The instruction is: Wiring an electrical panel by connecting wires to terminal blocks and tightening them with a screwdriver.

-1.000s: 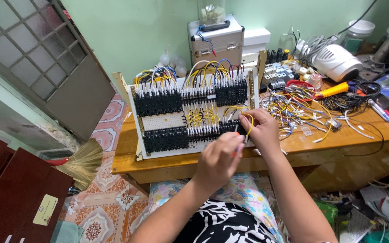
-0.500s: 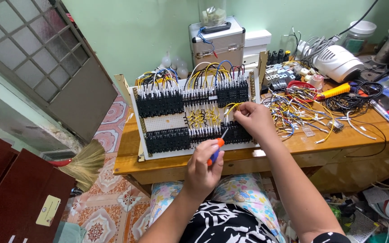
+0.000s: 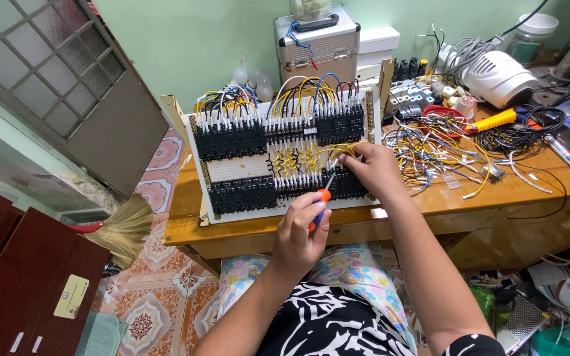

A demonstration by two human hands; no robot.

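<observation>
Now wiring at a relay panel on the wooden table [image 3: 245, 227].
Left hand [image 3: 301, 234] is gripping an orange-handled screwdriver [image 3: 321, 201], its tip touching the lower black terminal row of the white panel [image 3: 239, 168]; right hand [image 3: 372, 168] is pinching a yellow wire [image 3: 338, 150] just beside that tip. Loose wires [image 3: 430, 148] are lying near the panel's right edge.
</observation>
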